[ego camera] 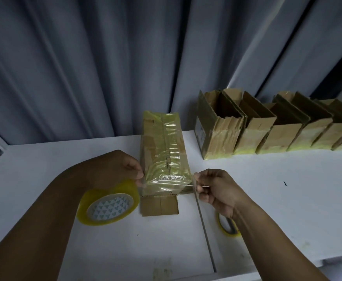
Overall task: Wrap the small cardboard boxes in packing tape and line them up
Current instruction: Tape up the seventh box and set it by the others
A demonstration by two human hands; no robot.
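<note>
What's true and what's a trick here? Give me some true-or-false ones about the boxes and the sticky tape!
1. The left hand and right hand pinch a tape strip stretched across the box. True.
2. The row of boxes is closed on top. False: they stand open.
3. A second tape roll lies by the right wrist. True.
4. The big tape roll is blue. False: it is yellowish.

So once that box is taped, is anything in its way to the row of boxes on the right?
Nothing visible is. Only white table shows between the box and the near end of the row of boxes. A second tape roll lies nearer the person, off that path.
</note>
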